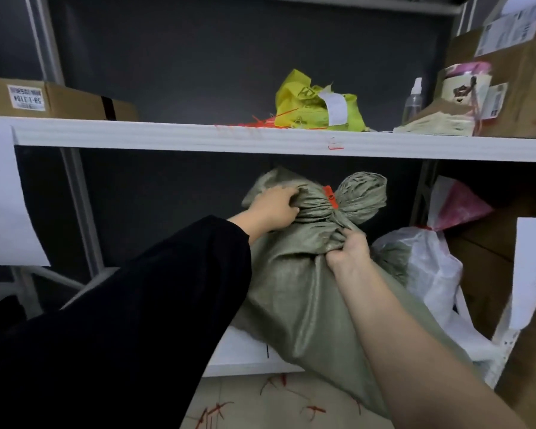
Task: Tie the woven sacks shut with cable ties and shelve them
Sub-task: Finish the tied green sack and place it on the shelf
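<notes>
A grey-green woven sack [294,292] leans into the lower shelf bay, its lower end hanging over the shelf edge [245,357]. Its neck is cinched by a red cable tie [331,196], with the gathered top bunched above. My left hand [274,210], in a black sleeve, grips the fabric left of the tie. My right hand [347,247] pinches a fold just below the neck. Loose red cable ties [260,122] lie on the upper shelf [167,136].
On the upper shelf sit a yellow bag [316,106], a spray bottle [413,99], cardboard boxes [53,99] and a stacked box pile [508,82]. A white plastic bag [427,267] and a pink bag [458,205] fill the lower bay's right. Cut red tie ends [217,410] litter the floor.
</notes>
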